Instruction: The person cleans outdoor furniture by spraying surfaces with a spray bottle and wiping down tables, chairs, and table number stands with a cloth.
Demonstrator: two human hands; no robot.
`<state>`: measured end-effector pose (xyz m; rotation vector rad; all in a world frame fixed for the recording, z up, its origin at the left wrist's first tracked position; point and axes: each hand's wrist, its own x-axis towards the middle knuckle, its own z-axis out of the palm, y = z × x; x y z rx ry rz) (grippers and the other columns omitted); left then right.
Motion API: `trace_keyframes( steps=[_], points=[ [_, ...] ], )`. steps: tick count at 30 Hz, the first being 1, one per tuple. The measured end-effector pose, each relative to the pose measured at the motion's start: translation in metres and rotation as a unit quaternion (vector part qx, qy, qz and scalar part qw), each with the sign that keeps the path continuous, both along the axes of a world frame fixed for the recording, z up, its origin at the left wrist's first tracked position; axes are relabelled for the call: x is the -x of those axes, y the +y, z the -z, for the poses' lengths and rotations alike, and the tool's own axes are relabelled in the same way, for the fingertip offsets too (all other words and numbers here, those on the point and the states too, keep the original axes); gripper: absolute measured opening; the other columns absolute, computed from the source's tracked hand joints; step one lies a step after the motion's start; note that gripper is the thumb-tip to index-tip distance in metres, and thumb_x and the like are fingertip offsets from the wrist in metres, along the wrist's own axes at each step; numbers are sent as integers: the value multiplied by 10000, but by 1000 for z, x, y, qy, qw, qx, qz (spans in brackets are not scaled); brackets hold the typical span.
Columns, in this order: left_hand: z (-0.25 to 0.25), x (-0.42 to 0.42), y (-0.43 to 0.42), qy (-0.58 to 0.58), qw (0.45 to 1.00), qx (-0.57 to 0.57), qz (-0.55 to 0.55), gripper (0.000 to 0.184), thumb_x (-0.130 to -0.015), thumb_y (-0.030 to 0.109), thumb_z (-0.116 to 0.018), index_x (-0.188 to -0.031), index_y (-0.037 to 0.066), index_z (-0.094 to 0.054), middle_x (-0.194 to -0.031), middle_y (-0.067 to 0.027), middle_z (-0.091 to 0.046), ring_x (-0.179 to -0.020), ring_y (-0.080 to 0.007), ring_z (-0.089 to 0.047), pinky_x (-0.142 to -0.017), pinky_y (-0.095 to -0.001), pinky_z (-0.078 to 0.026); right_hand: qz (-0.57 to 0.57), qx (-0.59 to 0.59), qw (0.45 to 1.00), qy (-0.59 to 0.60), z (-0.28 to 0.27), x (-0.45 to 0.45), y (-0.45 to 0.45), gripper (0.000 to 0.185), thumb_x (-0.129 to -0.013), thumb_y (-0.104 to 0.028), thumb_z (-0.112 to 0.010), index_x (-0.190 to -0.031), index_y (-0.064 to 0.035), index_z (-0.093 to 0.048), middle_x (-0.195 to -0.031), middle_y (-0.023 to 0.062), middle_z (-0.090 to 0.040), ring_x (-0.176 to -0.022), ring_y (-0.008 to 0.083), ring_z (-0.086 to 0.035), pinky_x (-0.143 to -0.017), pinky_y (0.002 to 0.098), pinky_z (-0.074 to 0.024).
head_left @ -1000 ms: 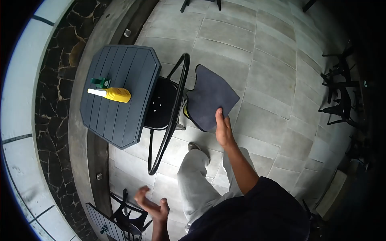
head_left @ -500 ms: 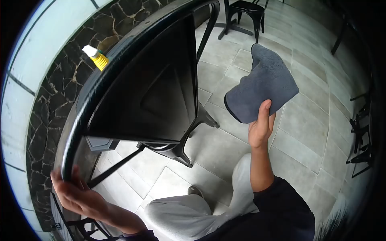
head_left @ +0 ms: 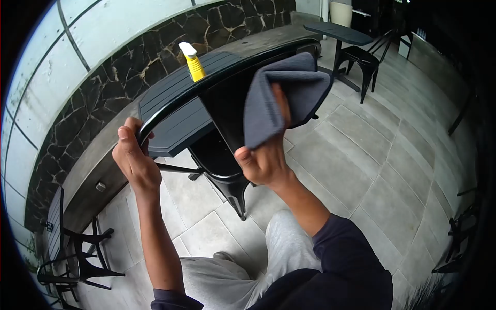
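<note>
My left hand (head_left: 136, 157) is wrapped round the left side of the curved tubular back frame of a black metal chair (head_left: 223, 179). In my right hand (head_left: 267, 157) is a folded grey cloth (head_left: 289, 93), raised at the right part of the chair back; the cloth covers some of my fingers. Behind the chair stands a dark slatted table (head_left: 181, 126), partly hidden by the back frame. A yellow bottle with a white top (head_left: 194, 64) shows just above the frame.
Another dark table (head_left: 338, 33) and a black chair (head_left: 360, 56) stand at the upper right. At the lower left are a slatted table (head_left: 55, 222) and a chair (head_left: 93, 266). A low ledge (head_left: 98, 173) runs along the stone wall (head_left: 124, 77).
My left hand has taken hold of the chair frame. The cloth in my right hand has come left, against or near the chair back. The view has tilted up, showing more background.
</note>
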<state>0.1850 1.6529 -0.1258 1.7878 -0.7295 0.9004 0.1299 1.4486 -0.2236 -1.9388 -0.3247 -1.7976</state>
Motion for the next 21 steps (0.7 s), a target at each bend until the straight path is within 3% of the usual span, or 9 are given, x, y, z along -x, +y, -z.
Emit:
trace_keyframes(
  steps=[2, 4, 8, 10, 12, 14, 15, 18, 21],
  points=[
    [2, -3, -1, 48, 997, 39, 43, 793, -947, 705, -137, -724, 24, -476, -599, 17, -401, -535, -70, -302, -502, -238, -216, 52, 69, 990, 111, -11, 3, 19, 859, -968, -649, -167, -1485, 31, -256, -1523, 337, -117, -1399, 513, -128, -1113, 610, -99],
    [1, -5, 4, 96, 988, 75, 90, 883, -896, 780, -48, -733, 34, -492, -602, 33, -393, -525, -70, -281, -503, -230, -197, 102, 116, 981, 114, -7, -15, 28, 891, -944, -691, -105, -1505, -14, -246, -1529, 328, -120, -1389, 533, -142, -1092, 641, -106],
    [4, -10, 15, 123, 978, -3, 167, 964, -821, 849, 16, -798, 49, -521, -669, 57, -392, -569, -41, -247, -513, -224, -148, 25, 162, 981, 105, -27, -26, 44, 758, -985, -620, -143, -1537, -110, -239, -1570, 231, -166, -1392, 498, -220, -1105, 608, -173],
    [6, -14, 14, 150, 970, 29, 192, 1002, -804, 869, 5, -846, 32, -545, -707, 52, -434, -591, -30, -260, -514, -219, -147, -99, 169, 972, 129, -53, -18, 50, 655, -1012, -550, -255, -1535, -156, -260, -1559, 172, -268, -1443, 364, -237, -1162, 522, -160],
    [9, -14, 16, 143, 972, 36, 181, 1017, -800, 874, -3, -869, 22, -554, -718, 46, -458, -596, -31, -277, -517, -215, -159, -76, 168, 982, 45, -51, -47, 60, 587, -1021, -498, -315, -1474, -131, -384, -1414, 197, -481, -1323, 359, -446, -1095, 490, -329],
    [8, -10, 10, 136, 975, 41, 173, 1033, -795, 880, -11, -891, 12, -563, -728, 40, -481, -601, -33, -294, -519, -210, -172, -193, 117, 945, 238, -101, -17, 53, 506, -1026, -437, -364, -1375, -98, -505, -1134, 180, -657, -1020, 339, -649, -904, 443, -498],
    [9, -6, 3, 110, 980, 61, 154, 1035, -797, 881, -23, -911, 8, -566, -740, 35, -500, -605, -35, -308, -519, -210, -180, -119, 99, 983, 103, -106, -20, 55, 463, -1023, -411, -386, -1314, -100, -567, -909, 146, -679, -758, 332, -670, -711, 417, -538],
    [15, -18, 11, 102, 983, 54, 145, 1026, -793, 885, -30, -901, 14, -562, -739, 23, -519, -609, -42, -325, -515, -221, -197, -18, 85, 994, -66, -101, -36, 36, 359, -978, -345, -443, -1030, -85, -685, -829, 131, -638, -708, 311, -627, -674, 409, -497],
    [13, -21, 16, 76, 991, -13, 107, 986, -800, 875, -11, -817, 40, -534, -704, 10, -505, -599, -52, -307, -511, -229, -203, 111, 112, 986, -57, -96, -34, -7, 336, -947, -324, -459, -828, -75, -650, -738, 124, -579, -662, 318, -577, -658, 419, -459]
  ],
)
